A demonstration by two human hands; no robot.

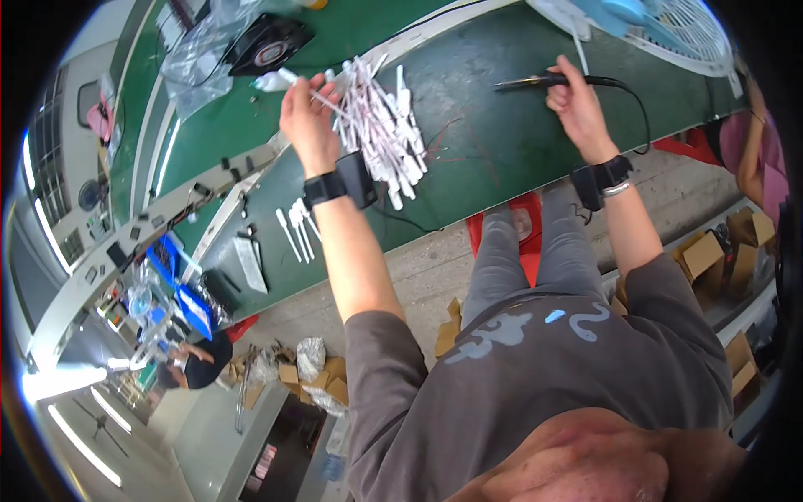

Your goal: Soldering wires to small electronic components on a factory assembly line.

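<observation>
My left hand (308, 125) is closed, with a slim white stick (329, 103) between its fingers. It is just left of a big heap of similar white sticks (378, 125) on the green table. A small white piece with a greenish tip (272, 81) appears beside my fingertips; I cannot tell what it is. My right hand (575, 107) is wrapped round the black handle of a soldering iron (535, 81). The iron's tip points left toward the heap, apart from it. Thin red wires (447, 152) lie on the tabletop between the heap and my right hand.
A white and blue electric fan (669, 29) stands at the far right. Far left are a black square cooling fan (269, 43) and clear plastic bags (196, 67). Several white sticks (297, 227) lie apart nearer me. The iron's cord (642, 109) loops over the table's edge. Other people sit nearby.
</observation>
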